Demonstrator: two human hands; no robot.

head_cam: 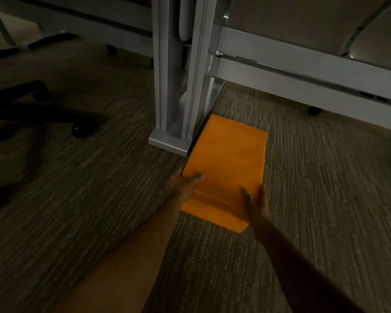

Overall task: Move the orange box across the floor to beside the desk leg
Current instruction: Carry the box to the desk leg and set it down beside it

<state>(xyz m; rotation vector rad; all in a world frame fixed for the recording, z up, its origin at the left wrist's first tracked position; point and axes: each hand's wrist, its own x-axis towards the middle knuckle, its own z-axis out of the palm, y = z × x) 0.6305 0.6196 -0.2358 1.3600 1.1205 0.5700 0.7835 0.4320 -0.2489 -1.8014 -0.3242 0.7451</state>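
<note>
1. Carpet (303, 199) everywhere, dim and ribbed, and I am low over it with both arms stretched out ahead.
2. Desk frame (303, 71) runs off to the right; a chair base (32, 114) sits well apart on the left, no bother to me.
3. Leg (174, 86) stands straight ahead, grey, with a flat foot (167, 143) at the bottom.
4. Box (226, 163) lies flat on the carpet, its far left edge right up by the foot, touching or as good as; I cannot tell which in this light. Its near end angles slightly out to the right.
5. Left hand (183, 186) clamps the near left corner, thumb on top, fingers wrapped down the side.
6. Right hand (257, 204) grips the near right edge, thumb pressed on the lid, fingers curled round the outside.
7. By my reckoning this is the last stretch of the slide: the box is already beside the leg.
8. Next, I think, comes a small nudge to square the near end along the foot, gently so the far corner does not jam, then both hands let go.
</note>
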